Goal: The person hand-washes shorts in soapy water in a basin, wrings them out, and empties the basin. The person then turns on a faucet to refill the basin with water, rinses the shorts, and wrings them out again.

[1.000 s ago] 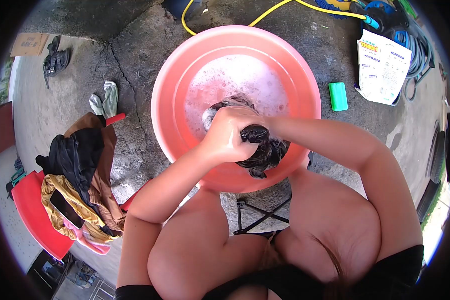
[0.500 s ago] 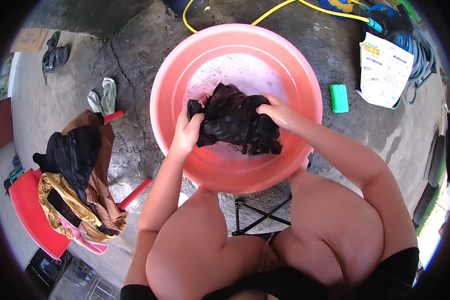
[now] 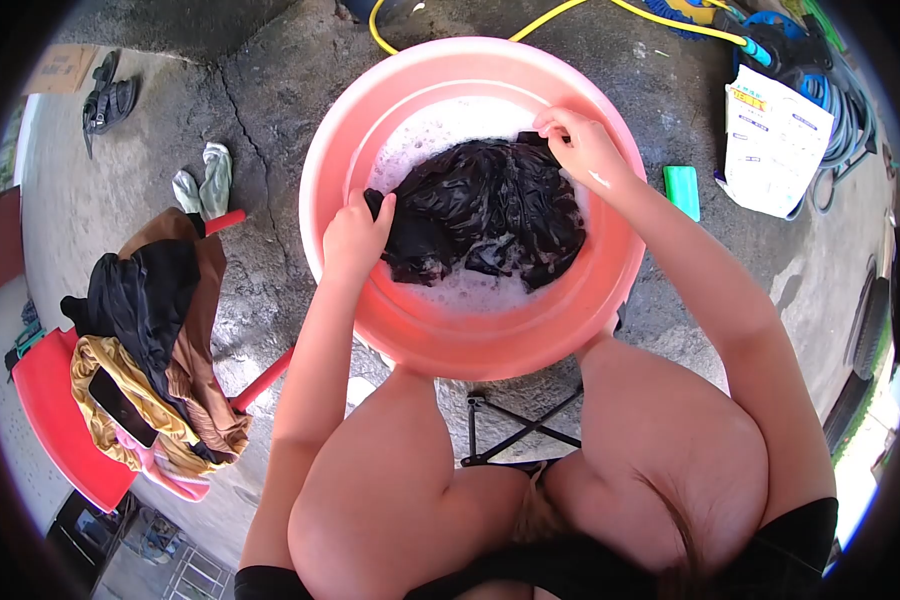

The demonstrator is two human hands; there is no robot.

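A wet black garment [image 3: 485, 205] is spread in the foamy water of a pink plastic basin [image 3: 470, 352]. My left hand [image 3: 357, 235] is closed on the garment's left edge, above the inside of the basin wall. At the upper right, the fingers of my right hand [image 3: 582, 150] are bent and pinch the garment's far corner. A patch of suds clings to my right wrist. Part of the garment lies in the water, and white foam [image 3: 440, 122] surrounds it.
Left, a red chair [image 3: 55, 420] bears clothes [image 3: 150, 300] and a phone [image 3: 122, 408]. Socks [image 3: 213, 182] and sandals [image 3: 108, 103] lie on the concrete. Right are a green soap bar [image 3: 681, 192], a white packet [image 3: 775, 140] and coiled hose. A yellow hose [image 3: 660, 17] runs behind the basin.
The bunched black garment has been spread out and lowered into the foamy water. My right hand has moved up and away from me; my left hand has shifted slightly left.
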